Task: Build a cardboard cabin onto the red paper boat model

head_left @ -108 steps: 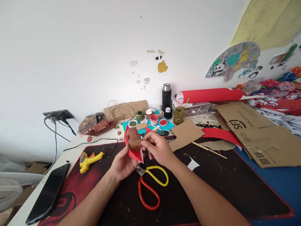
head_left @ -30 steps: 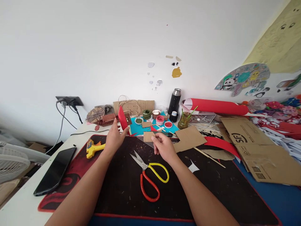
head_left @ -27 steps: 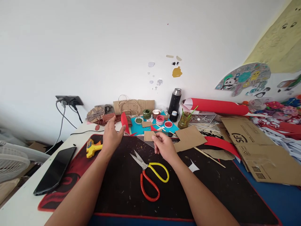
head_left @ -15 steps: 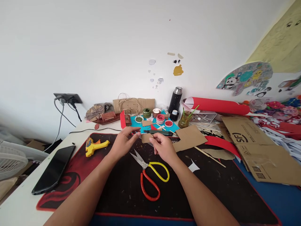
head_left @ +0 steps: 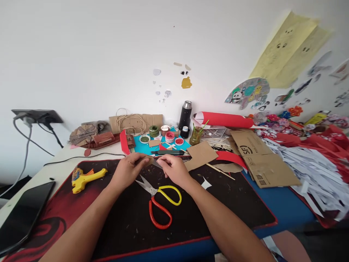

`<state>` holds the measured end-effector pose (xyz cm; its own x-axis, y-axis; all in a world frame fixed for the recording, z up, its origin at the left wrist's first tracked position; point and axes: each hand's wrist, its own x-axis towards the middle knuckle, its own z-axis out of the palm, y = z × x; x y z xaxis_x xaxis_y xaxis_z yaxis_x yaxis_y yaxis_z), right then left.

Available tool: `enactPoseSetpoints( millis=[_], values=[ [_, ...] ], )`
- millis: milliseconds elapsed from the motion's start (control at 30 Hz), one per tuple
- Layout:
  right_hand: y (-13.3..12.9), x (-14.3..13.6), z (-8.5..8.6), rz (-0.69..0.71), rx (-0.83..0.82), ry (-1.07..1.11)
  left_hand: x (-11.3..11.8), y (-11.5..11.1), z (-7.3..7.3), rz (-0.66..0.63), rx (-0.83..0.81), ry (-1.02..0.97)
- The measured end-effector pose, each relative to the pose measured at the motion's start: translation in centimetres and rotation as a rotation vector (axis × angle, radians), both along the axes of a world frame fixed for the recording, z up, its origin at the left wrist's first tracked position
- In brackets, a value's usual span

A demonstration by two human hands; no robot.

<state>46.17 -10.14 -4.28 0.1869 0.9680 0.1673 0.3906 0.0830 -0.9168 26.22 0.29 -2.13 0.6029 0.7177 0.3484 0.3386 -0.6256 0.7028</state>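
Note:
My left hand [head_left: 132, 168] is closed, its thumb and fingers pinching a small piece of cardboard [head_left: 149, 161] that is mostly hidden by the fingers. Just to its right, my right hand [head_left: 174, 168] has its thumb and fingertips pressed together at the other side of the piece. Whether it grips the cardboard itself or something thin at its edge is too small to tell. Below the hands lie scissors [head_left: 152, 191] with one yellow and one red handle, blades parted, on the dark mat [head_left: 122, 225]. A white paper scrap [head_left: 206, 183] is by my right forearm.
A yellow glue gun [head_left: 88, 179] and a phone [head_left: 25, 214] lie at the left. Paint jars [head_left: 154, 131], a black flask [head_left: 185, 116] and a brush jar [head_left: 195, 136] stand behind. Cardboard [head_left: 267, 171], a red roll [head_left: 225, 120] and paper strips [head_left: 313, 182] fill the right.
The view has turned right. The cardboard piece, earlier in my right hand beside my open left hand, is now pinched by my left fingers, and both hands are closer together.

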Motion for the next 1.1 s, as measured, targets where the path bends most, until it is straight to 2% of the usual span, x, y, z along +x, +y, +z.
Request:
enactPoseSetpoints(
  millis=[167,267,367,467,600,833,967,1100],
  values=[
    [-2.9,3.9,3.2,-0.091,-0.035,-0.262,-0.4,0.0,-0.2,0.046,-0.066,-0.023],
    [-5.1,6.6,4.5,-0.101,-0.205,-0.419,-0.4,-0.1,-0.3,0.045,-0.060,-0.025],
    [-6.9,7.9,5.2,-0.038,-0.330,-0.594,-0.3,-0.1,-0.3,0.039,-0.058,-0.032],
    [-7.8,7.7,5.5,0.013,-0.425,-0.772,-0.3,0.0,-0.3,0.035,-0.060,-0.033],
    [-7.1,6.6,5.2,0.040,-0.477,-0.985,-0.4,0.1,-0.5,0.049,-0.062,-0.050],
    [-5.0,5.6,4.4,0.075,-0.503,-1.075,-0.5,0.4,-0.5,0.051,-0.076,-0.065],
    [-5.0,5.5,4.5,0.069,-0.505,-1.109,-0.5,0.3,-0.4,0.043,-0.074,-0.061],
    [-5.6,5.4,5.3,0.046,-0.476,-1.128,-0.5,0.1,-0.5,0.030,-0.118,-0.094]
  ],
)
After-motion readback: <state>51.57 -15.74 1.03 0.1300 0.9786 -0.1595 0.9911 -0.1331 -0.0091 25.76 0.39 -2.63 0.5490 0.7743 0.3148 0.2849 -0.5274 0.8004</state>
